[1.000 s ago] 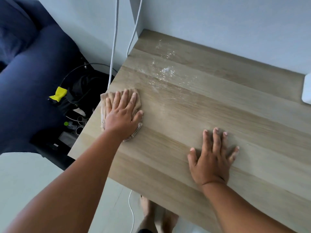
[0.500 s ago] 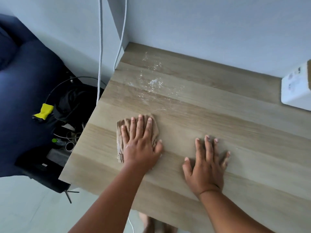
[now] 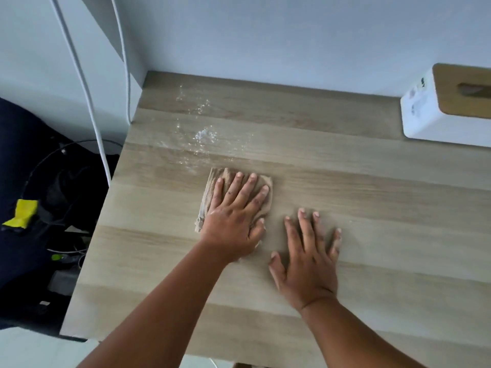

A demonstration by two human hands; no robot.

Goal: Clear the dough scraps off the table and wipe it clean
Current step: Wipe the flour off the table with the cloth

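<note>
Head view: left hand (image 3: 233, 221) covers most of cloth (image 3: 210, 192).

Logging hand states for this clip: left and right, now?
Left hand: open, pressing flat on the folded brown cloth.
Right hand: open, flat on the light wooden table.

Left hand (image 3: 233, 221) flat on cloth (image 3: 210, 192), mid table (image 3: 398, 208). Right hand (image 3: 308, 264) flat just beside it, blocking the cloth's path rightward. Flour (image 3: 204, 135) lies just beyond the cloth; bare wood between them. White box (image 3: 441, 115) occupies far right corner against wall (image 3: 265, 35). Cables (image 3: 90, 102) hang off the left edge. Bare wood right of the right hand.
</note>
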